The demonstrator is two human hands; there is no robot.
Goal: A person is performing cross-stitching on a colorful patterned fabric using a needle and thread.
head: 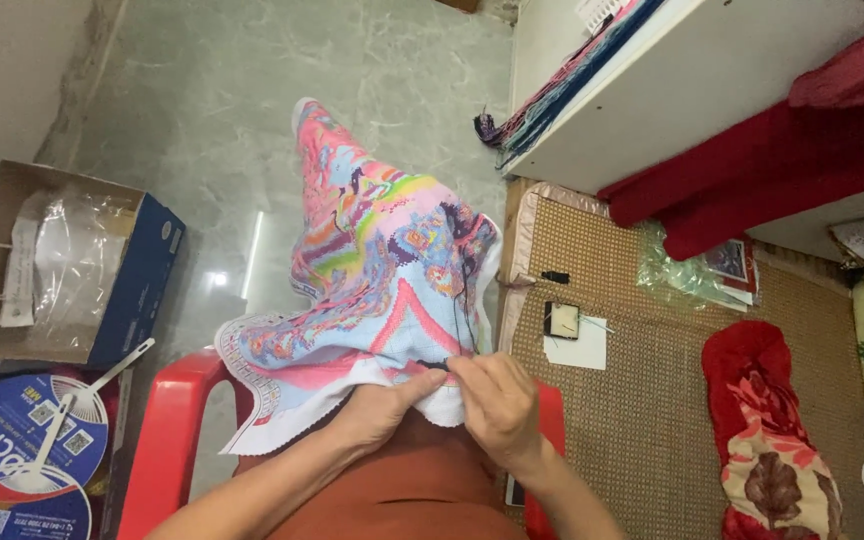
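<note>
A large cross-stitch cloth (372, 250), stitched in pink, blue, yellow and green with a white border, drapes over my lap and hangs toward the floor. My left hand (377, 410) grips its near white edge from below. My right hand (497, 400) pinches the cloth at the same edge, fingertips together near a dark thread (462, 290) that runs down the cloth. Whether a needle sits in those fingers is too small to tell. I sit on a red plastic chair (167, 430).
An open cardboard box (72, 270) with plastic wrap stands left on the marble floor, round hand fans (32, 460) below it. A woven mat (652, 400) lies right, holding a small thread card on white paper (567, 330), a red floral pillow (767, 440) and red fabric (752, 170).
</note>
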